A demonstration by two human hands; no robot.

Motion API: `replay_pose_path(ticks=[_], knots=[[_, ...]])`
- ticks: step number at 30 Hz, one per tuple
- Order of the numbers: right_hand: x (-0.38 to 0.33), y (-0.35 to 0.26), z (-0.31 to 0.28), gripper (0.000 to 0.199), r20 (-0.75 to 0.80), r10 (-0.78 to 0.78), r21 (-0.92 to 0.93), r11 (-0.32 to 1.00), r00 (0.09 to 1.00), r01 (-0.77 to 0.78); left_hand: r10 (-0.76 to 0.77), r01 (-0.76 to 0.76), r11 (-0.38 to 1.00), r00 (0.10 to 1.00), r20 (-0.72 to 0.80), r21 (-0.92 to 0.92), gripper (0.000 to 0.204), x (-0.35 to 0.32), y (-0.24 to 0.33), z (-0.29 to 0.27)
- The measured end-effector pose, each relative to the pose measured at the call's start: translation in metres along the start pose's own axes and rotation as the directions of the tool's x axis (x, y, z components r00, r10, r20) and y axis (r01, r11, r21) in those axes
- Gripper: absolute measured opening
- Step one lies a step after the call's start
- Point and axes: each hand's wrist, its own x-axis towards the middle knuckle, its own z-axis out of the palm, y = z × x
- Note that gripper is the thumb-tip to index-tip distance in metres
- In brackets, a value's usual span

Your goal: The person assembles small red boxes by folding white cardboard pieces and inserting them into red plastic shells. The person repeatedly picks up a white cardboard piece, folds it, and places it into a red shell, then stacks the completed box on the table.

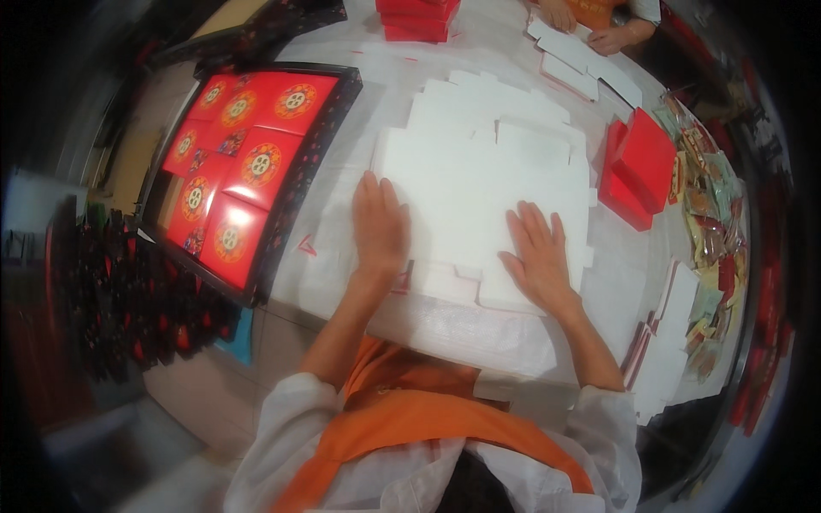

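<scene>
In the head view, a pile of flat white card lies on the bench, right in front of the person. The left hand is at the left side of the pile, with its fingers pointing away from the person. The right hand is over the lower right part, fingers spread a little. The two hands are well apart, and neither one is closed around anything.

To the left is a black tray with shiny red boxes in it. To the right are an open red box and lots of small packets. More red boxes are piled at the far side. Near them, another person's hands touch more white card.
</scene>
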Motion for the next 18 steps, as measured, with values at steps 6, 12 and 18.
replay_pose_path(ticks=[6, 12, 18], knots=[[-0.002, -0.001, -0.001, 0.055, -0.011, 0.008, 0.009, 1.0, 1.0, -0.008, 0.002, -0.003, 0.997, 1.0, -0.012, -0.073, 0.041, 0.014, -0.003, -0.011], [-0.002, 0.001, 0.002, 0.052, -0.046, 0.005, 0.025, 1.0, 0.999, -0.004, -0.149, 0.211, 0.945, 0.958, 0.245, -0.251, 0.029, 0.047, -0.035, -0.015], [-0.006, 0.007, 0.005, 0.048, -0.135, 0.021, 0.15, 0.989, 0.991, 0.0, -0.118, 0.341, 0.624, 0.931, 0.346, -0.703, 0.033, 0.063, -0.022, -0.054]])
